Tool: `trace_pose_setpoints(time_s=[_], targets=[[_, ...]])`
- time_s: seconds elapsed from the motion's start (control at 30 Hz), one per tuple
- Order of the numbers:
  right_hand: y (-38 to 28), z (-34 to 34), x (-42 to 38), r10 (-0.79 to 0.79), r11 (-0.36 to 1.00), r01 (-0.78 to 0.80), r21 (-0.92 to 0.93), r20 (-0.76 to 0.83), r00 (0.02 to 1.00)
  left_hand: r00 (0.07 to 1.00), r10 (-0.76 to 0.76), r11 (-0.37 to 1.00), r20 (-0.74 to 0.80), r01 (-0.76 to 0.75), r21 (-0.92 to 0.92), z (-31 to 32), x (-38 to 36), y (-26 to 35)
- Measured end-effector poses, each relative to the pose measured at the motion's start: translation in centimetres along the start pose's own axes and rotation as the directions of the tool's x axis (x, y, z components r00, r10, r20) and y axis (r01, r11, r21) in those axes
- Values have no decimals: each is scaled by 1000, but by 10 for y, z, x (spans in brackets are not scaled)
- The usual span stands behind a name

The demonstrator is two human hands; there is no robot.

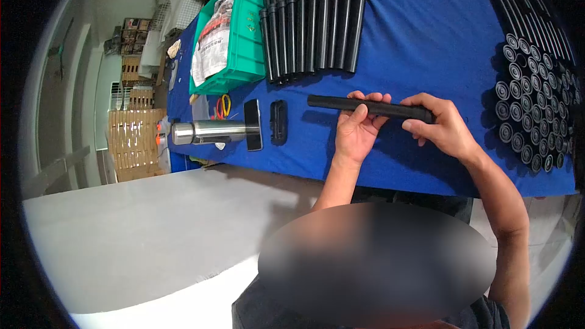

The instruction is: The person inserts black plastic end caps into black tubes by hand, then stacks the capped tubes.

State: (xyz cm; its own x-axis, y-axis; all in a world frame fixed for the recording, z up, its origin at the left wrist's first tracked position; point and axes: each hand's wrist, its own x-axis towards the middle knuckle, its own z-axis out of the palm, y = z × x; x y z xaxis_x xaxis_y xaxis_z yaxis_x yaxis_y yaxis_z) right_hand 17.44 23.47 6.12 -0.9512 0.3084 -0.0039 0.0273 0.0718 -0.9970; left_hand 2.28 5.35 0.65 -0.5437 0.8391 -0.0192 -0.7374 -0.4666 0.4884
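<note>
A black tube (390, 108) lies level across both my hands above the blue cloth. Near its middle, my left hand (358, 128) supports it from below, thumb over the top and fingers behind. The fingers and thumb of my right hand (446, 123) are wrapped round the thicker right end, which they partly cover. Behind my hands, rows of similar black tubes (311, 24) are laid side by side. To the right stands a cluster of black tubes (527, 97) with their round ringed ends facing me.
A green crate (247, 30) with a printed white bag (213, 45) is at the back left. Nearer stand a steel bottle (210, 131), a phone (253, 125), a black case (279, 123) and yellow-handled scissors (225, 105). Blue cloth (420, 24) covers the table.
</note>
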Motion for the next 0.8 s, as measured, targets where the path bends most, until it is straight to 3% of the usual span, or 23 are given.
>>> trace_pose_setpoints(time_s=[0.03, 0.13, 0.23, 0.27, 0.33, 0.43, 0.47, 0.5, 0.53, 0.57, 0.63, 0.67, 0.7, 0.8], targets=[[-2, -1, 0, 204, 963, -213, 164, 71, 976, 1000, 9, 1000, -13, -8, 14, 2, 0, -1], [7, 4, -2, 17, 999, -16, 45, -19, 1000, 1000, 18, 1000, -5, -18, 25, 1, 2, -2], [5, 2, 1, 31, 998, -31, 63, -10, 999, 1000, 17, 999, -19, -16, 28, 3, -1, -2], [8, 2, 3, -161, 983, 155, -95, -59, 985, 1000, 15, 999, -27, -14, 32, 6, 0, -2], [16, 1, 6, -531, 784, 463, -414, -60, 846, 998, -38, 999, -55, 39, 13, 13, 1, 0], [11, 5, 3, -611, 660, 527, -535, 25, 791, 999, -34, 999, -39, 34, -5, 5, 0, -1], [4, 5, 1, -338, 890, 312, -333, -20, 941, 1000, -23, 1000, -22, 22, -6, 1, 0, -1], [-6, 3, -2, -29, 993, 30, -111, 5, 1000, 1000, -18, 1000, -15, 18, 6, 1, 0, -1], [-12, 1, -3, 268, 956, -277, 100, 100, 958, 1000, -13, 1000, -8, 14, 20, 2, 0, -1], [-13, -2, 1, 377, 899, -399, 183, 143, 915, 1000, -8, 999, -2, 8, 33, 2, 0, -1], [3, -1, -1, -70, 991, 66, -112, -30, 997, 999, -28, 999, -34, 29, 34, 9, 1, -2], [10, 0, -1, -309, 917, 281, -282, -61, 949, 998, -37, 999, -49, 39, 34, 11, 3, -2], [11, 4, -1, -415, 857, 362, -366, -76, 907, 999, -32, 999, -38, 33, 33, 10, 3, -2], [7, 2, -2, -382, 874, 346, -341, -42, 923, 1000, -21, 999, -16, 22, 36, 3, -1, -2]])
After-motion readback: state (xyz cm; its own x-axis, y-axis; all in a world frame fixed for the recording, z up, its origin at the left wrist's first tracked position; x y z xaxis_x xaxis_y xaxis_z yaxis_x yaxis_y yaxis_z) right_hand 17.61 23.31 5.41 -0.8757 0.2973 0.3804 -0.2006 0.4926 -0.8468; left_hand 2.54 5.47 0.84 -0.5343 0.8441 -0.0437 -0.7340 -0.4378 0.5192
